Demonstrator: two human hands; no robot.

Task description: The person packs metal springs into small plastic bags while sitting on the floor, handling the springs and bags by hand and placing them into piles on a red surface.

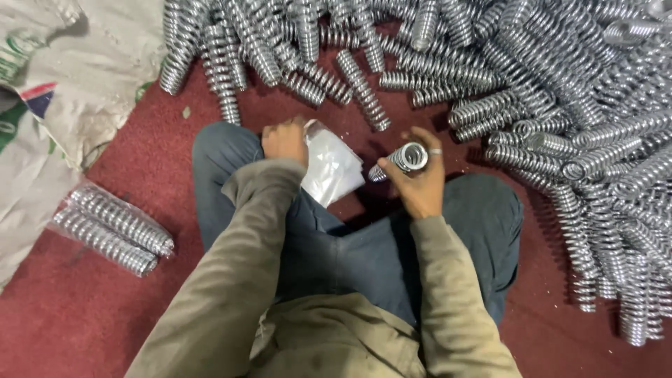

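I sit cross-legged on a dark red floor. My right hand (420,178) grips shiny metal coil springs (400,159), their ends pointing toward my left. A ring shows on one finger. My left hand (285,140) clutches the top of a clear plastic bag (329,168) that hangs over my knee. The springs' tips are just right of the bag, not inside it.
A large heap of loose coil springs (546,91) fills the top and right of the floor. A sealed clear bag of springs (112,227) lies on the floor at my left. White woven sacks (63,77) lie at the upper left.
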